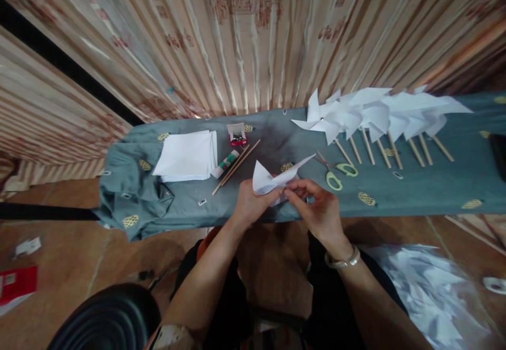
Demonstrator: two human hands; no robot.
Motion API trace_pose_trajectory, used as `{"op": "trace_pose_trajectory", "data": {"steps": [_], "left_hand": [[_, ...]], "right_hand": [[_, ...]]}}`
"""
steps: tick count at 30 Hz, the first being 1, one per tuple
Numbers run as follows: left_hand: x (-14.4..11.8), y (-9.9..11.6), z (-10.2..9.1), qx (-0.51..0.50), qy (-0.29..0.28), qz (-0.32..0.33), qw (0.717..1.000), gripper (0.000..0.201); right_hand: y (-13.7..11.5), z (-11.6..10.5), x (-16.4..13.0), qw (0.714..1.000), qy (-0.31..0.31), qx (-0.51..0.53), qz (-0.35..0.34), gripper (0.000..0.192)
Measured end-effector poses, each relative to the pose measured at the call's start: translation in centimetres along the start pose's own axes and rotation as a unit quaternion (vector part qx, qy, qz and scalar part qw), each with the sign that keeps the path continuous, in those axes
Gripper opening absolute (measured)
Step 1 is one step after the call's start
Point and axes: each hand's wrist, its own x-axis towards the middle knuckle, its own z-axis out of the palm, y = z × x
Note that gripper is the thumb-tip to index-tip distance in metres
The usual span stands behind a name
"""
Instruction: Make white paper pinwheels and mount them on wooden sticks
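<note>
A partly folded white paper pinwheel is held over the front edge of the cloth-covered table. My left hand grips it from the left, thumb near its centre. My right hand pinches at the centre from the right; its fingertips hide whether anything small is between them and the paper. Just beyond my right hand lie green-handled scissors, blades apart. Two wooden sticks rest on the cloth beyond my left hand, beside a glue stick. An open red box of small metal pins stands behind them.
A stack of white paper lies at the left of the table. Several pinwheels on wooden sticks overlap at the back right. A black stool stands lower left, and a clear bag of paper scraps lies on the floor at right.
</note>
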Motion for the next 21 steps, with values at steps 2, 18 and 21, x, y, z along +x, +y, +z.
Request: {"op": "trace_pose_trajectory", "data": {"steps": [2, 18, 21], "left_hand": [[0.1, 0.0, 0.0, 0.000, 0.000, -0.006, 1.000, 0.030], [0.1, -0.4, 0.4, -0.079, -0.001, -0.030, 0.996, 0.035], [-0.1, -0.1, 0.4, -0.083, -0.015, -0.050, 0.995, 0.034]], "right_hand": [[-0.1, 0.0, -0.1, 1.000, 0.002, -0.002, 0.001, 0.009], [1.9, -2.0, 1.9, 0.985, -0.068, 0.152, 0.037, 0.041], [2.0, -1.6, 1.9, 0.959, -0.130, 0.237, 0.085, 0.034]]}}
